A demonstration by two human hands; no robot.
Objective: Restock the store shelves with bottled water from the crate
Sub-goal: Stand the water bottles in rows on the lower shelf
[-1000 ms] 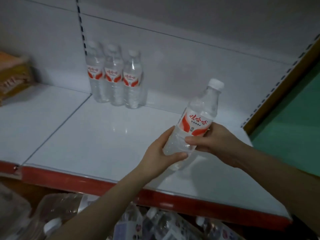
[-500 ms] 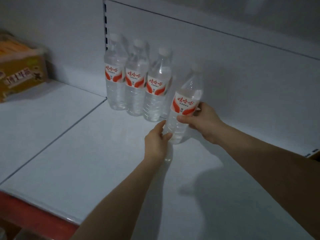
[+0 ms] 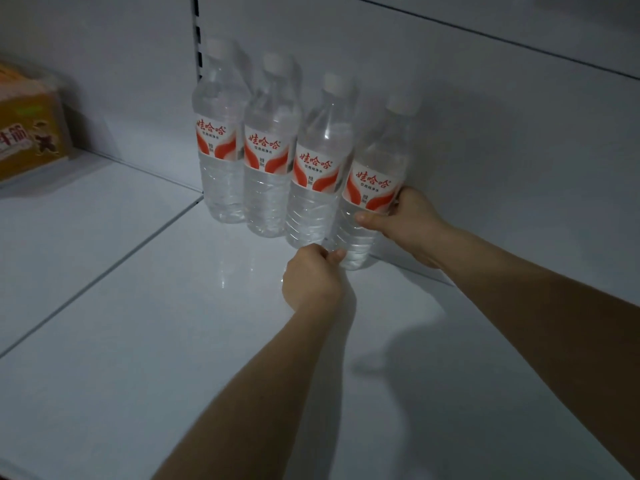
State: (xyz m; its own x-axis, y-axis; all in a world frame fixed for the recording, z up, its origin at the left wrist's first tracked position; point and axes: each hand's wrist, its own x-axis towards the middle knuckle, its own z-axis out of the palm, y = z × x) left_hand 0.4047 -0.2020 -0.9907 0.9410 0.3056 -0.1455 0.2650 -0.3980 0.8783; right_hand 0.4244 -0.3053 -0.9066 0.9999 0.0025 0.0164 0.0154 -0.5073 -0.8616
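The water bottle (image 3: 372, 188) stands upright on the white shelf (image 3: 173, 341), just right of the middle of the frame, at the right end of a row against the back panel (image 3: 485, 116). It has a white cap and a red and white label that faces the camera. The right hand (image 3: 408, 223) comes in from the lower right and grips it just under the label, with the thumb across the front and the fingers wrapped round the far side. The left hand (image 3: 311, 278) reaches up from the bottom centre. Its fingers are curled in and hold nothing, and its thumb tip touches the bottle low down near the foot.

The three other bottles (image 3: 268, 157) of the same kind stand to its left, side by side and touching or nearly so, their labels turned forward. The row runs from the upper centre down toward the hands. At the far left edge, on the next shelf section, sits an orange and yellow box (image 3: 31, 133), well apart from the bottles.
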